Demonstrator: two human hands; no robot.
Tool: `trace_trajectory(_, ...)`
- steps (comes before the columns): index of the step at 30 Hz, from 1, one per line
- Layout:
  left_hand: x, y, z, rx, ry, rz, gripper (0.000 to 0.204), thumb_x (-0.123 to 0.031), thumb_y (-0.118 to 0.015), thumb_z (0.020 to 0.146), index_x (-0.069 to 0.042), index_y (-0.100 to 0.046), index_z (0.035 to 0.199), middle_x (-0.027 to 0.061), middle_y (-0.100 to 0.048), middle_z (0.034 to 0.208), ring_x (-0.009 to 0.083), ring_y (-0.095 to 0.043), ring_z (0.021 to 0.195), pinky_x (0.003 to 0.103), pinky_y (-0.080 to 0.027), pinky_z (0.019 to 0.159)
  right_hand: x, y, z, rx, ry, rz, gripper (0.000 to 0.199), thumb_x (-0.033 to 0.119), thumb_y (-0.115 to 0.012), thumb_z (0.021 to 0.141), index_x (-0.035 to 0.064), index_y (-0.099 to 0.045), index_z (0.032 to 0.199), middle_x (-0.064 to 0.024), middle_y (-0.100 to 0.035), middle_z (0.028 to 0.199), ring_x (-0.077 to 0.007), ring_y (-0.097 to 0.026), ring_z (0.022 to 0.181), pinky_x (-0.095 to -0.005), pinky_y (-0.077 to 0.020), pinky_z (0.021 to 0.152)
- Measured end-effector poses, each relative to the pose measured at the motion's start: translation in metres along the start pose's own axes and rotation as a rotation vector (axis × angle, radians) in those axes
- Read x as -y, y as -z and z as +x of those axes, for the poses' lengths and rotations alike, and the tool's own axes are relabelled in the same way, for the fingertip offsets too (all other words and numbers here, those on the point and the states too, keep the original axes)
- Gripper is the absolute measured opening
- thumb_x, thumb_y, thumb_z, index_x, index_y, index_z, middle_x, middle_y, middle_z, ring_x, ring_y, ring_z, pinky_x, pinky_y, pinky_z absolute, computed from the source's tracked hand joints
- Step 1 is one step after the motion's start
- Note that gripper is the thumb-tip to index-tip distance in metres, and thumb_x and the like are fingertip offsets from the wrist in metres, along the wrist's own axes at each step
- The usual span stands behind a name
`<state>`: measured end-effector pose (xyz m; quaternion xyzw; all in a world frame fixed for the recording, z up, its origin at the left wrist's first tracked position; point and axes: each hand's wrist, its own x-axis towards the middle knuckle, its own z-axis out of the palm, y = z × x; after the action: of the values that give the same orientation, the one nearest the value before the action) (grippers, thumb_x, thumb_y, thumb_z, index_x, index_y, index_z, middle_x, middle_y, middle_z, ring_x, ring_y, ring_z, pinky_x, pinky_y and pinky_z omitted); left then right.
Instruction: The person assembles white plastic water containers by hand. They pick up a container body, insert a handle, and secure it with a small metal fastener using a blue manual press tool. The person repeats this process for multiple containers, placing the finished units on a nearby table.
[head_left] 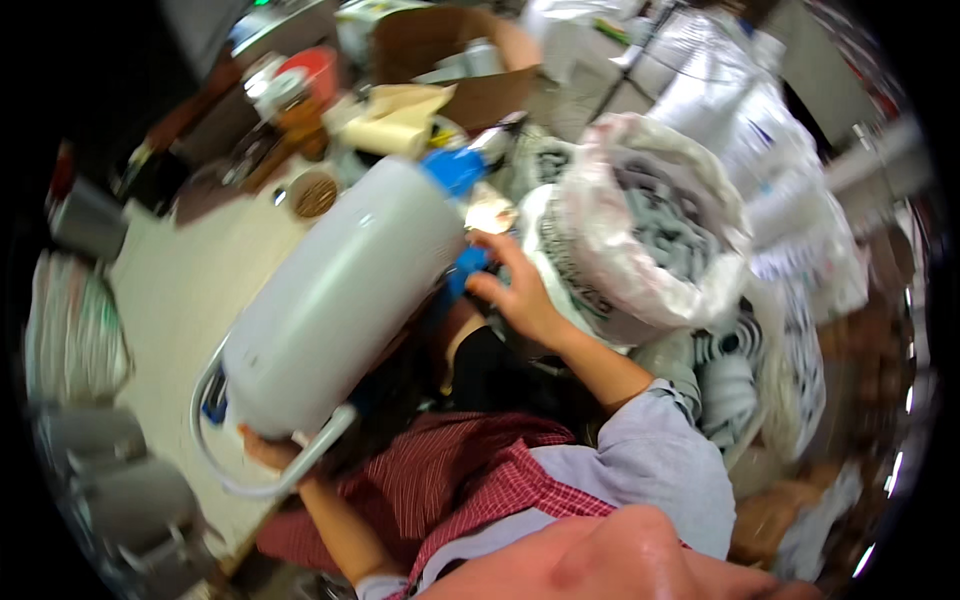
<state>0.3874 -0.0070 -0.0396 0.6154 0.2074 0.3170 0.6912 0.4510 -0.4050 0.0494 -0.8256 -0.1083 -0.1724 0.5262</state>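
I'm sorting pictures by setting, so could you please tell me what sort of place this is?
Probably a small workshop: a worktable, a white sack filled with grey pieces, and grey cylinders at the left.

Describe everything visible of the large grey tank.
The tank is a smooth, light grey cylinder, plastic or painted metal by its look, with rounded ends. It lies slanted across the view, near end lower left, partly covering the pale table. A blue piece shows at its far end; a whitish tube loops around its near end. The left hand seems to support that end; whether the right hand touches its side is unclear.
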Motion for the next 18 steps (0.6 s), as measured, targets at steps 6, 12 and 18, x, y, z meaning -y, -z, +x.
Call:
trace_trajectory(6,0.013,0.055,0.012,0.084,-0.07,-0.101,0.06,-0.044,-0.047,0.1,0.009,-0.05,0.129,0.0195,-0.06,0.124,0.0288,-0.06,0.112,0.04,-0.047,0.095,0.033,0.166,0.04,0.067,0.084,-0.417,0.016,0.012,-0.07,0.084,0.0038,-0.071,0.097,-0.0096,-0.071,0.086,-0.0192,-0.069,0.074,-0.0291,-0.0535,0.069)
trace_trajectory(12,-0.004,0.03,0.008,0.064,-0.005,-0.107,0.057,-0.044,-0.047,0.101,0.009,-0.055,0.122,0.0164,-0.064,0.112,0.0233,-0.061,0.103,0.036,-0.047,0.09,-0.169,0.248,0.121,0.652,-0.308,-1.369,0.025,0.013,-0.057,0.086,0.0092,-0.07,0.107,-0.0173,-0.07,0.102,-0.0337,-0.068,0.094,-0.0423,-0.054,0.083)
trace_trajectory(18,0.01,0.056,0.019,0.032,-0.045,-0.09,0.056,-0.042,-0.048,0.101,0.009,-0.054,0.124,0.0162,-0.064,0.114,0.0221,-0.062,0.101,0.033,-0.049,0.086,-0.227,0.23,0.126,0.623,-0.243,-1.4,0.025,0.019,-0.058,0.085,0.0123,-0.073,0.104,-0.017,-0.07,0.107,-0.0328,-0.069,0.096,-0.0438,-0.0547,0.081)
